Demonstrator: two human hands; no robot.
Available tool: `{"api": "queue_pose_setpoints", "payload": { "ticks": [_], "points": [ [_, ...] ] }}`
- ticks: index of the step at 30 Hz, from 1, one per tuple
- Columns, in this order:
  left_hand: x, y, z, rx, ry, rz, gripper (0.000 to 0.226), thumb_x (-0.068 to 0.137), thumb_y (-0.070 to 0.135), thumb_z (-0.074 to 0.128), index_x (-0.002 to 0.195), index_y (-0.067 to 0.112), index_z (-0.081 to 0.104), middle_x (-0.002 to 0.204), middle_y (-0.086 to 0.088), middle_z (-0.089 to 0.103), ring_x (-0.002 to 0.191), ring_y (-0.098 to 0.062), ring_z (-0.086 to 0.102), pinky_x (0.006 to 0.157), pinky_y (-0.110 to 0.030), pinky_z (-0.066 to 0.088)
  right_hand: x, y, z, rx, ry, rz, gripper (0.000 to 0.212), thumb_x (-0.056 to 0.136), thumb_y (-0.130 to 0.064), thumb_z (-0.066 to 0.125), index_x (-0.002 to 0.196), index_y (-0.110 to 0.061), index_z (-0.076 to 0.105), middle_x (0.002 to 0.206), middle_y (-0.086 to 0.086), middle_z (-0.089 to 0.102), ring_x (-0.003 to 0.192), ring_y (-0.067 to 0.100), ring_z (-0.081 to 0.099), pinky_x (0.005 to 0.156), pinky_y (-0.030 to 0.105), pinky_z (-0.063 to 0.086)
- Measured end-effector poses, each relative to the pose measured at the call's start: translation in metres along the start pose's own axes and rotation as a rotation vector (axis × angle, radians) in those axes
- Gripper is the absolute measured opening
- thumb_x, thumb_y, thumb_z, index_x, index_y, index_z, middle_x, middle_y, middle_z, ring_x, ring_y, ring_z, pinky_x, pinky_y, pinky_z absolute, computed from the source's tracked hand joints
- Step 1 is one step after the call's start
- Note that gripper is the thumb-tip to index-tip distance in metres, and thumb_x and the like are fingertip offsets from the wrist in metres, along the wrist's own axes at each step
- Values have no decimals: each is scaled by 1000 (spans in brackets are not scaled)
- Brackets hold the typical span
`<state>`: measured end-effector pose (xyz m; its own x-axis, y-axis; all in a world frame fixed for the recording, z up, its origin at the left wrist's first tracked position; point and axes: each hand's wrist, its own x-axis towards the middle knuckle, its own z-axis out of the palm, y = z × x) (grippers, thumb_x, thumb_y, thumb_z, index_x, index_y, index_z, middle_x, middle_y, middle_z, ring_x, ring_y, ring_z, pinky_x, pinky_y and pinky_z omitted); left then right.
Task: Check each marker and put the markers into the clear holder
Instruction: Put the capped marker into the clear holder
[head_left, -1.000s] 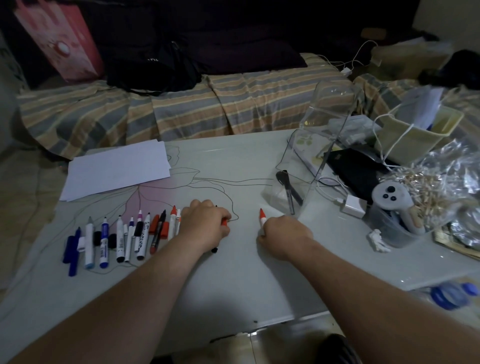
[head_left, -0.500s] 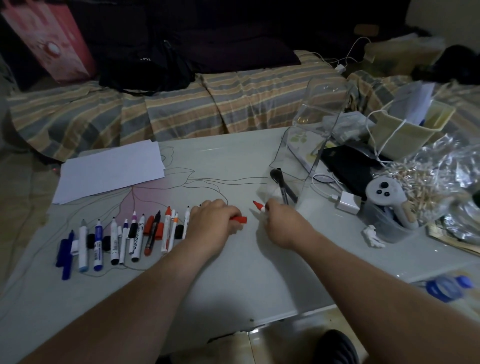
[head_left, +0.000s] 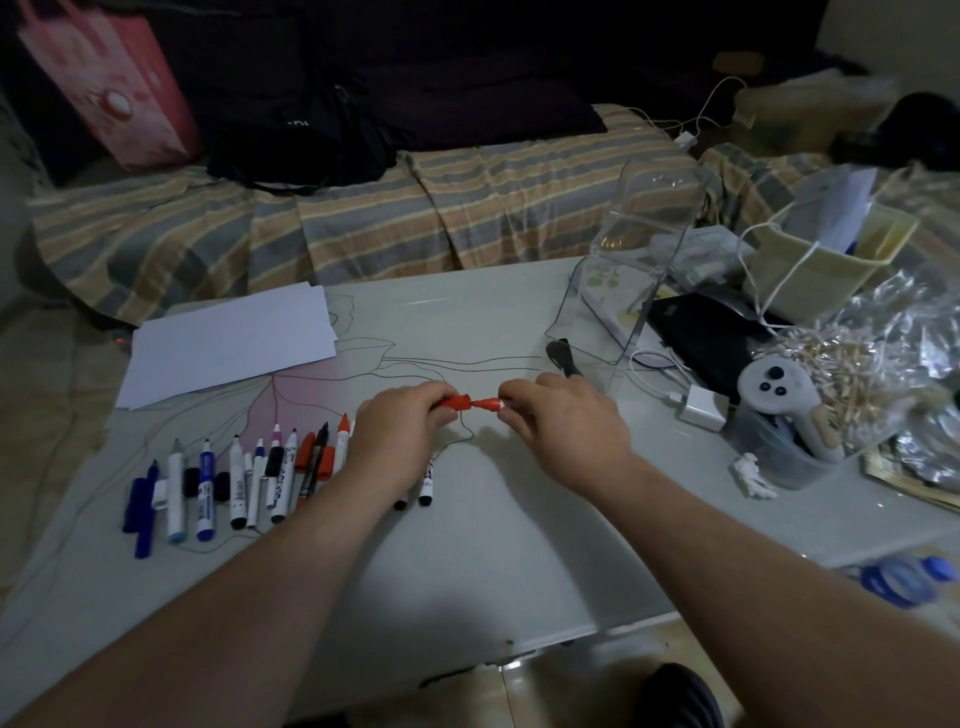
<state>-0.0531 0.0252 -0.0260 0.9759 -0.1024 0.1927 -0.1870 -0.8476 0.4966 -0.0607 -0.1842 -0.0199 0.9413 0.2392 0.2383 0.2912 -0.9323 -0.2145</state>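
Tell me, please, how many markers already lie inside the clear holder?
1. A black marker lies at the bottom of the clear holder, at its low front end. The right hand may hide another.

Dim, grainy room light (perhaps from overhead); soft shadows, wide-angle bending, blurred edges.

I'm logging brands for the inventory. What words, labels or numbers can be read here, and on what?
"AD", white letters, cut off, on the black bag on the sofa.
Print on the white barrels of the markers in the row: too small and blurred to read.
Print on the marker lying under the left hand: blurred, unreadable.
Red marker held in the right hand: no text visible.
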Motion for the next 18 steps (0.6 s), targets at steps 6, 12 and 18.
{"api": "queue_pose_setpoints", "payload": {
  "ticks": [6, 12, 18],
  "points": [
    [-3, 19, -6, 28, -81, 202, 19, 101, 33, 53, 114, 23, 63, 99, 1, 58, 94, -22, 54, 77, -39, 45, 1, -10, 0, -33, 178, -130, 34, 96, -58, 40, 100, -34, 64, 86, -7, 58, 84, 26, 55, 63, 39, 49],
    [-6, 33, -25, 109, -37, 264, 21, 105, 31, 42, 99, 16, 55, 97, 0, 58, 89, -25, 51, 74, -42, 43, 7, -7, -10, 66, 276, -257, 35, 99, -53, 48, 97, -24, 68, 80, -5, 60, 73, 25, 58, 56, 34, 42],
    [-10, 44, -30, 103, -16, 242, 18, 104, 27, 43, 93, 15, 52, 92, 0, 56, 86, -26, 51, 71, -42, 42, 3, -15, -19, 114, 291, -256, 25, 98, -46, 56, 97, -24, 67, 82, -7, 63, 72, 23, 60, 55, 30, 35]
  ]
}}
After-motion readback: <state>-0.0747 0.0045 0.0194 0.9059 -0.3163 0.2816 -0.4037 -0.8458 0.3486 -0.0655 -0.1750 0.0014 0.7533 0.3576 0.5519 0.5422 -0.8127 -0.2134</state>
